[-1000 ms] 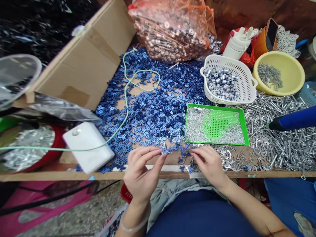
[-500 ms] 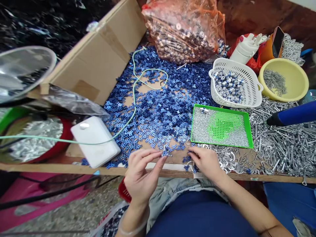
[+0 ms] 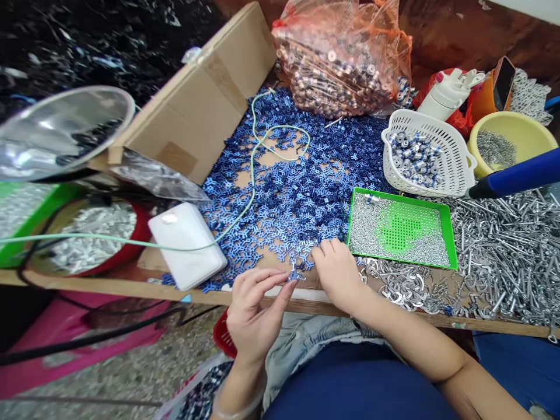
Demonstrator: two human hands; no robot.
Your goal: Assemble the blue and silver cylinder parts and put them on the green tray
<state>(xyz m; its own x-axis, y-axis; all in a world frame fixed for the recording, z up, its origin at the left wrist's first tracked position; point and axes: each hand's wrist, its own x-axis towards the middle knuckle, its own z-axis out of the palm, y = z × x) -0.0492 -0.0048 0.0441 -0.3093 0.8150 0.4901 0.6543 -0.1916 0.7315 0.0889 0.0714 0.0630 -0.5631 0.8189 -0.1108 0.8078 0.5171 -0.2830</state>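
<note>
My left hand (image 3: 258, 303) pinches a small blue three-armed piece (image 3: 296, 275) between thumb and fingertips, just above the table's front edge. Thin silvery pins stick out of that piece. My right hand (image 3: 336, 271) is a little to the right, back up and fingers curled down, at the near edge of the spread of blue three-armed pieces (image 3: 301, 192). Its fingertips are mostly hidden, so what lies in them does not show. Right of this hand is a green tray (image 3: 453, 245) of tiny metal parts.
A white basket (image 3: 464, 153) holds blue-and-silver cylinders, with a yellow bowl (image 3: 536, 131) beside it. Metal pins (image 3: 511, 251) are heaped at the right. A white box (image 3: 188, 245), pale green cord (image 3: 252, 157), cardboard wall (image 3: 192, 99) and orange bag (image 3: 336, 64) surround the blue pieces.
My right hand has moved leftward and slightly away from me, from the table's front edge to the blue pieces. The left hand keeps its pinch. The view has shifted slightly.
</note>
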